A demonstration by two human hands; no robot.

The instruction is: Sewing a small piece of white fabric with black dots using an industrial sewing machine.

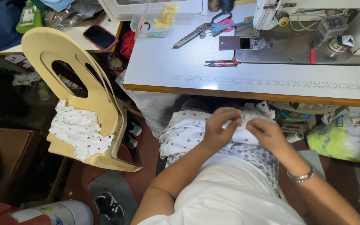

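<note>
Seated below the tabletop point(246, 85) edge, both hands at lap height. Left hand point(221, 125) and right hand point(266, 132) each have fingers pinched shut on a white polka-dotted cloth point(184, 134), crumpled, dark small dots, spilling over the lap to the person's left. More of the same dotted fabric point(80, 130) lies on a cream plastic chair point(92, 89). Red thread snips point(221, 63) rest near the sewing machine point(313, 33).

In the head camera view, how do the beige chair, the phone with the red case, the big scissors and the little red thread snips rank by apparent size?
1. beige chair
2. big scissors
3. phone, close to the scissors, so that pair is unsure
4. red thread snips
</note>
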